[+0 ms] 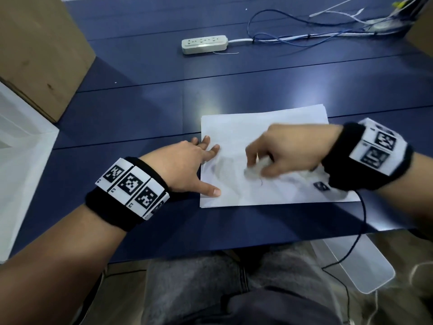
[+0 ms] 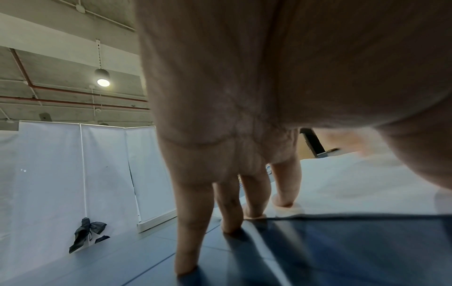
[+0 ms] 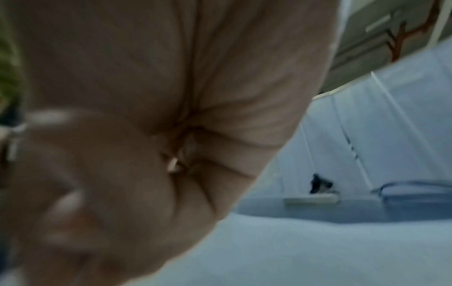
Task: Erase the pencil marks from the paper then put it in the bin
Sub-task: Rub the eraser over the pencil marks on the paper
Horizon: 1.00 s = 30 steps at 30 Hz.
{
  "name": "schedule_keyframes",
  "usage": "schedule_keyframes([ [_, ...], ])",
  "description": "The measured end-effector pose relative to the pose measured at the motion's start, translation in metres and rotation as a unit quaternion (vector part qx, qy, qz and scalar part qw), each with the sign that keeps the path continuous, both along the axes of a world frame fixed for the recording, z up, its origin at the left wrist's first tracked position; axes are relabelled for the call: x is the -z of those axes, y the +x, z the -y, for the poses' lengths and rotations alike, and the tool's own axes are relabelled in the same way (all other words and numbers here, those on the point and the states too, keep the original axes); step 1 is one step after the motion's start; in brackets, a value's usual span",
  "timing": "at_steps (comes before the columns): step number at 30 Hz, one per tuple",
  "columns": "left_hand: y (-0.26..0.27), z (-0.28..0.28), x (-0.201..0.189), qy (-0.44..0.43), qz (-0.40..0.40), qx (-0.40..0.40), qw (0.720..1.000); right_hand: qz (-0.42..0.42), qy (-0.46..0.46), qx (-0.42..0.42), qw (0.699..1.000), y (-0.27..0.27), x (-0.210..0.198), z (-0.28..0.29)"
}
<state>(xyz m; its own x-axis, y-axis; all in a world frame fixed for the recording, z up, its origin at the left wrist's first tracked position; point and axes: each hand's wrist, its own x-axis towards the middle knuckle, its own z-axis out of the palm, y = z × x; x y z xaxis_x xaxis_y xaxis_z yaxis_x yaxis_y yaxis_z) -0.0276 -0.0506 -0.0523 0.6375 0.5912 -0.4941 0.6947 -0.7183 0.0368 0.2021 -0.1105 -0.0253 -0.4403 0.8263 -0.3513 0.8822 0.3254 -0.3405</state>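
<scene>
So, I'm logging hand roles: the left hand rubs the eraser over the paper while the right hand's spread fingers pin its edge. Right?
Swapped. In the head view the right hand pinches the eraser and works on the paper; the left hand pins its edge with spread fingers.

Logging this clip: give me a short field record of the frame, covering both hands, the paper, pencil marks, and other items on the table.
left hand: flat, straight fingers pressing the paper's left edge
right hand: curled over the sheet's middle, blurred; seems to pinch a small white eraser
paper: white sheet lying flat on the blue table
pencil marks: faint grey smudges remain
power strip: at the far side, cabled
cardboard box: far left
bin: cannot tell which container it is
</scene>
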Motion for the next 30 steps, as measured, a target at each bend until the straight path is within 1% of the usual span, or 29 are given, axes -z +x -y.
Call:
schedule_keyframes([
  [2,0.0,0.0,-0.001,-0.002,-0.001,-0.002,1.0,0.001,-0.064,-0.041,0.997,-0.007,0.001,0.016],
  [3,0.0,0.0,-0.001,-0.003,-0.002,-0.002,1.0,0.003,-0.059,-0.041,0.997,-0.008,0.002,0.015],
  [6,0.0,0.0,0.0,-0.001,-0.002,-0.003,1.0,0.01,0.041,0.024,0.999,0.0,0.005,-0.009],
  [8,0.0,0.0,0.0,0.0,-0.001,-0.004,1.0,0.002,0.071,0.072,0.995,0.007,0.003,-0.022],
  [9,0.0,0.0,0.0,0.001,-0.002,-0.004,1.0,-0.003,0.07,0.08,0.994,0.01,0.004,-0.024],
  [10,0.0,-0.001,-0.001,0.001,-0.002,-0.005,1.0,-0.007,0.059,0.071,0.996,0.009,0.004,-0.02],
  [11,0.0,-0.001,-0.001,0.0,-0.001,-0.005,1.0,-0.01,0.034,0.043,0.998,0.006,0.002,-0.012],
  [13,0.0,0.0,-0.001,-0.004,0.0,-0.006,1.0,-0.008,-0.051,-0.02,0.998,-0.001,0.001,0.007],
  [14,0.0,0.0,-0.001,-0.005,-0.001,-0.006,1.0,-0.005,-0.085,-0.037,0.996,-0.005,0.0,0.015],
  [15,0.0,0.0,-0.001,-0.005,-0.002,-0.006,1.0,-0.001,-0.09,-0.04,0.995,-0.006,0.001,0.017],
  [16,0.0,0.001,-0.001,-0.005,-0.003,-0.007,1.0,0.001,-0.068,-0.03,0.997,-0.005,0.001,0.013],
  [18,0.001,0.0,-0.001,-0.001,-0.004,-0.005,1.0,-0.002,-0.003,0.026,1.0,0.001,0.002,-0.004],
  [20,0.0,0.0,-0.001,0.0,-0.001,-0.003,1.0,0.004,0.053,0.084,0.995,0.01,0.002,-0.019],
  [21,0.001,0.0,-0.001,-0.001,0.001,-0.002,1.0,0.01,0.067,0.097,0.993,0.013,0.003,-0.021],
  [22,0.0,0.0,0.0,-0.001,0.002,-0.003,1.0,0.011,0.064,0.094,0.993,0.014,0.004,-0.019],
  [23,0.0,0.0,-0.001,-0.002,0.003,-0.004,1.0,0.011,0.048,0.071,0.996,0.012,0.003,-0.013],
  [26,0.0,0.0,0.0,-0.004,0.001,-0.006,1.0,0.01,-0.056,-0.021,0.998,-0.002,0.0,0.014],
  [27,0.0,0.0,0.0,-0.003,0.0,-0.005,1.0,0.01,-0.07,-0.034,0.997,-0.005,-0.001,0.018],
  [28,0.0,0.0,0.0,-0.001,0.0,-0.003,1.0,0.01,-0.055,-0.032,0.998,-0.005,-0.001,0.015],
  [30,0.0,-0.001,0.0,0.004,0.0,-0.002,1.0,0.008,0.001,0.014,1.0,0.0,-0.001,-0.003],
])
